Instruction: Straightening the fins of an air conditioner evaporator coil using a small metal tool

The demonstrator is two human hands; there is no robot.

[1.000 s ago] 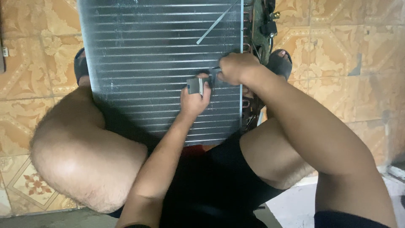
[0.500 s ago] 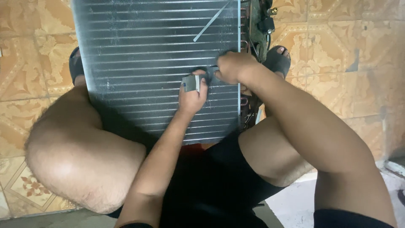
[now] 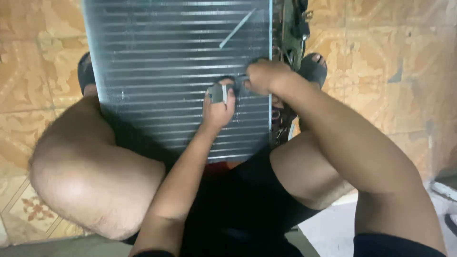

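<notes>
We see a big finned coil panel [image 3: 176, 71] that is shiny silver-grey, with thin lines running across it like stripes. One pale slanted scratch mark [image 3: 237, 28] cuts over the lines. Our left hand [image 3: 218, 107] has a small grey tool [image 3: 219, 93] in it. Our right hand [image 3: 264, 76] is just beside it. The floor tiles [image 3: 381, 57] are orange and tan with swirly flower patterns. Our shorts [image 3: 238, 204] are black. Our sandals [image 3: 312, 69] are black too. The panel's end plate [image 3: 288, 28] is dark green with black parts.
</notes>
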